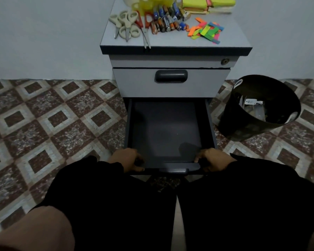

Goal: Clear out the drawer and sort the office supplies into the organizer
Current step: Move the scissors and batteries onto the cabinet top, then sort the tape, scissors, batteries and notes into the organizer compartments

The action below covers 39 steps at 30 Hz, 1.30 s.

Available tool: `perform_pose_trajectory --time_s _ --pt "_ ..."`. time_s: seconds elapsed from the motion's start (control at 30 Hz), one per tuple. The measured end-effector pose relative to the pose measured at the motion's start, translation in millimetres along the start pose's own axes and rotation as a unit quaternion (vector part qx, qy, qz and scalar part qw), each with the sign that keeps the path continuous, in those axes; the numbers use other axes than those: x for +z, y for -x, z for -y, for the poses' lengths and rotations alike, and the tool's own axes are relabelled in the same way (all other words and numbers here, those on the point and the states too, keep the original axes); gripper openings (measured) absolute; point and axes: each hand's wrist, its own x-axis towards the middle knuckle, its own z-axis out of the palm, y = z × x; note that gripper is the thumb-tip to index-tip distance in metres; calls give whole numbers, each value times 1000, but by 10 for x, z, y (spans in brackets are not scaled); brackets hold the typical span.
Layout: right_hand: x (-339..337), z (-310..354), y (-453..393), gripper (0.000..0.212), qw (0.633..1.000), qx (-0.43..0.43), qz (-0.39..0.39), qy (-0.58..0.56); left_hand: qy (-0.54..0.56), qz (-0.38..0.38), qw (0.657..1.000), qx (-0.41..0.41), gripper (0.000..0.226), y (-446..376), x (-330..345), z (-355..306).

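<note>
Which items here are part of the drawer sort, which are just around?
Job: open drawer, left hand and right hand gripping its front; scissors, batteries, sticky flags, sticky notes, tape rolls.
Around: bin, closed drawer.

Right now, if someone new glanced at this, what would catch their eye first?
Probably the bright supplies on the cabinet top: neon sticky tabs, batteries and scissors. Below, the open drawer looks bare, with the left hand and right hand gripping its front edge. A black bin stands to the cabinet's right.
</note>
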Motion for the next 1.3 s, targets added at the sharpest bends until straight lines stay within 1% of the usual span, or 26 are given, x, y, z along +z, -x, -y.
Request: perform_pose_trajectory --time_s 0.07,0.23,0.37,0.43,0.57,0.67,0.8,0.87,0.93,0.97,1.0,1.03,1.1,1.13,1.2,1.23,1.3 --pt "-40 -33 -33 37 1000 3 -10 -10 -4 -10 1000 -1 38 -45 -27 17" --pt "-159 -87 -172 32 997 17 -70 -19 4 -29 999 -23 36 -194 -150 92" --pt "-295 -124 -309 35 997 18 -76 -23 6 -14 999 -43 36 -355 -264 202" --pt "-338 -144 -350 35 997 19 -71 -26 0 -9 999 -40 37 -417 -294 253" --pt "-387 -190 -423 38 995 27 -89 -37 -12 -42 999 -10 40 -519 -352 324" --pt "-438 -223 -491 39 989 29 -142 -43 2 -72 997 -10 40 -640 -421 367" --pt "-483 -254 -637 33 968 48 -238 -61 40 -114 992 -47 39 -821 -532 411" --pt "-481 -250 -708 32 953 76 -290 -51 39 -143 986 -73 38 -875 -606 386" --pt "-461 -259 -795 31 925 104 -360 -58 47 -192 973 -118 38 -909 -648 349" --pt "-462 -250 -831 32 905 130 -399 -73 66 -226 960 -152 41 -919 -640 322" --pt "-478 -228 -858 37 885 165 -425 -96 101 -265 939 -196 49 -930 -616 285" --pt "-496 -196 -880 47 867 208 -434 -129 153 -301 908 -247 62 -939 -587 234" --pt "-499 -147 -929 75 832 287 -432 -197 280 -355 824 -343 96 -956 -529 84" --pt "-497 -120 -955 87 815 311 -432 -230 347 -363 780 -374 109 -968 -505 -2" --pt "-485 -71 -997 104 779 318 -442 -311 465 -358 709 -391 124 -1030 -430 -160" --pt "-477 -54 -1013 109 763 307 -447 -352 511 -356 685 -378 128 -1072 -403 -227" --pt "-464 -52 -1037 114 738 290 -447 -415 573 -359 651 -345 131 -1181 -346 -305"
